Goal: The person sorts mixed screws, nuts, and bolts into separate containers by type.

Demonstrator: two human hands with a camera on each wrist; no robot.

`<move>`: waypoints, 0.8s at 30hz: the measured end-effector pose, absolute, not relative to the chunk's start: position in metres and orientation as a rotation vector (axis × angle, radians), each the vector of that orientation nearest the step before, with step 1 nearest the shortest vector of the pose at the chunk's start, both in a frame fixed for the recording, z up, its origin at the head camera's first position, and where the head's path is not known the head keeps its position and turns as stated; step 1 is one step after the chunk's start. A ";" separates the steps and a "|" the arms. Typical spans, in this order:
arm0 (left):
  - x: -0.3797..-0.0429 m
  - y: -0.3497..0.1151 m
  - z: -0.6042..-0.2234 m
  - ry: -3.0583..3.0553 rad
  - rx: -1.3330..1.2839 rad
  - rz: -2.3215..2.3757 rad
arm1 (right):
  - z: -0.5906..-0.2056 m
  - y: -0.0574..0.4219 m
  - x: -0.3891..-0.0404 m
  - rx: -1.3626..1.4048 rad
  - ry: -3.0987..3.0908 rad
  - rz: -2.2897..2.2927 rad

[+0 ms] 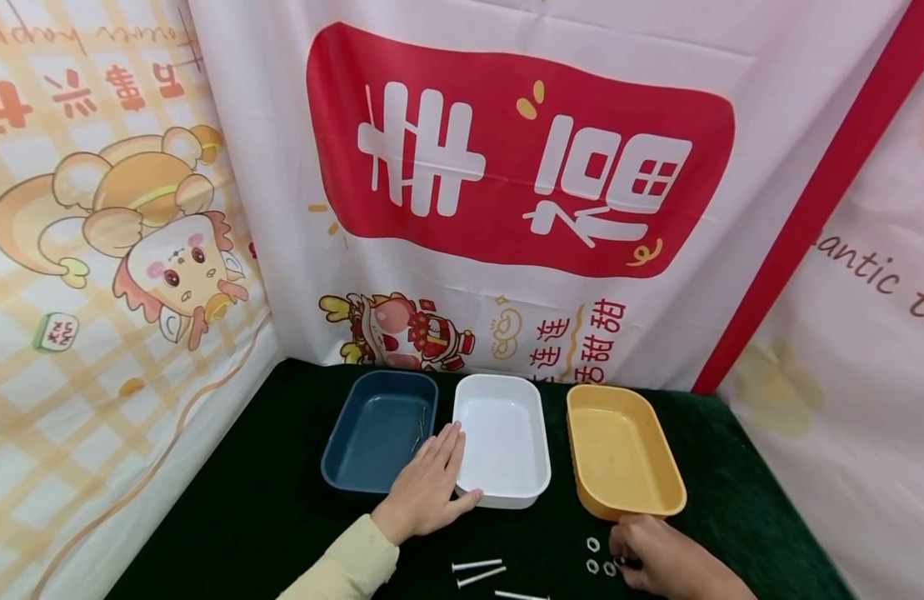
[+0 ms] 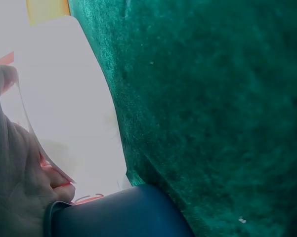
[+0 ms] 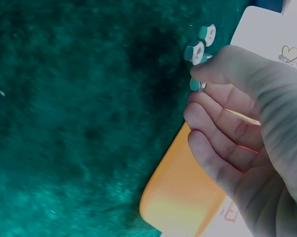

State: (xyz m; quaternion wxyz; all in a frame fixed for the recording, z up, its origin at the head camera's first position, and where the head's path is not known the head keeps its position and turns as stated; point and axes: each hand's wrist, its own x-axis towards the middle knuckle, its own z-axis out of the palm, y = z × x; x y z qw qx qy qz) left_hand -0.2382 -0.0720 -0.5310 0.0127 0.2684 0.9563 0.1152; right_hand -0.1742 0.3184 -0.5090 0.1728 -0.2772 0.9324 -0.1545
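While the yellow tray [image 1: 624, 450] lies just to the far side of my right hand [image 1: 662, 556], long axis near-to-far | my left hand [image 1: 427, 483], straight-fingered, rests at the white tray [image 1: 504, 433]'s left rim | my right, nearer, pinches a nut [image 3: 195, 85] | three loose nuts [image 3: 197, 52] just left

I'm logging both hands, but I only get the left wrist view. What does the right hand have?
Observer: The right hand has a nut between its thumb and fingers.

Operator: And the blue tray? I see only its outside. Anything in there?

Observer: Yes, a few slender pieces lie inside, toward the white tray; they are too small to name.

Operator: Anything loose on the green cloth on the person's side of the white tray?

Observer: Yes, three bolts lie there, the nearest one partly cut off by the head view's edge.
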 end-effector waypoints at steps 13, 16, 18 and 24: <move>-0.238 -0.073 -0.532 2.995 0.882 0.389 | -0.471 0.306 -0.179 -0.804 2.603 -0.384; -0.238 -0.074 -0.533 3.005 0.894 0.388 | -0.461 0.301 -0.181 -0.813 2.606 -0.375; -0.238 -0.074 -0.533 3.006 0.897 0.393 | -0.455 0.298 -0.183 -0.838 2.611 -0.368; -0.236 -0.074 -0.530 2.996 0.897 0.399 | -0.440 0.287 -0.190 -0.912 2.647 -0.332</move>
